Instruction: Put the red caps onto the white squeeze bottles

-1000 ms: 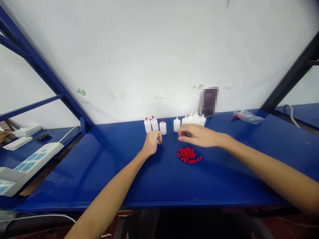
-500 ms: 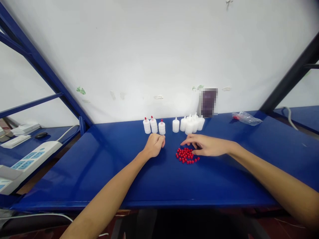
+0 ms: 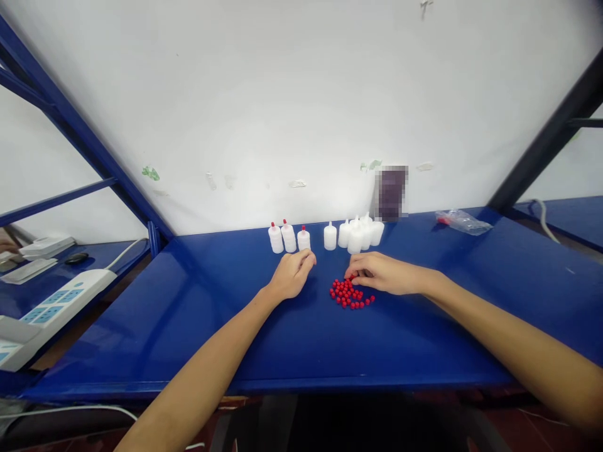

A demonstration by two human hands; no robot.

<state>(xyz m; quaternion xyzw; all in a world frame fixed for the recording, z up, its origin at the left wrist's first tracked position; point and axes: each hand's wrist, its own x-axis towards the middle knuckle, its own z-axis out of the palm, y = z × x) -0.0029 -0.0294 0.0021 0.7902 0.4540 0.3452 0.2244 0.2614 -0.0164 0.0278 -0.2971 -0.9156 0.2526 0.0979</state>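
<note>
My right hand (image 3: pixel 381 272) reaches in from the right, its thumb and fingertips pinched together on a red cap (image 3: pixel 352 277) at the upper edge of a loose pile of small red caps (image 3: pixel 345 294). My left hand (image 3: pixel 291 272) rests on the table with its fingers loosely curled. Nothing shows in it. Just behind it stands a white bottle (image 3: pixel 304 240) with a red cap, its base partly hidden by the hand. Two more red-capped white bottles (image 3: pixel 281 238) stand to its left. To the right, a single uncapped white bottle (image 3: pixel 330 237) stands beside a cluster of several uncapped bottles (image 3: pixel 360 236).
Behind the blue table (image 3: pixel 226 333) is a white wall. A clear plastic bag (image 3: pixel 466 222) with something red inside lies at the back right. A blurred dark panel (image 3: pixel 392 193) leans near the wall. At left, a white power strip (image 3: pixel 61 307) sits beside the table.
My right hand's fingers have closed from a spread pose to a pinch at the red caps. The left hand's fist has loosened slightly. The whole view has shifted a little.
</note>
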